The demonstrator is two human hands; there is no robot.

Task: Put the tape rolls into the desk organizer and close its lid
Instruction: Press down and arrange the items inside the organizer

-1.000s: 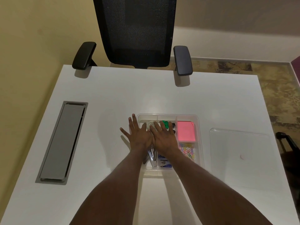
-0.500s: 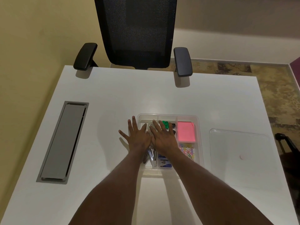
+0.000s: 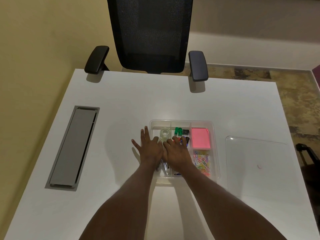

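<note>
Both hands, left point(image 3: 151, 150) and right point(image 3: 175, 152), lay flat with open grip over the clear plastic organizer point(image 3: 214, 135); clear tape roll point(image 3: 165, 132) seated; next the clear flat lid point(image 3: 254, 163) should be fetched squarely.

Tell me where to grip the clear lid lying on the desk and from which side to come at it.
Take the lid by its left long edge, the one nearest the organizer, with the right hand. It lies flat and thin on the desk, apart from the organizer, so probably only an edge offers purchase: slide fingers under the rim, thumb on top. The small mark near its middle may be a knob, but that is unclear.
</note>
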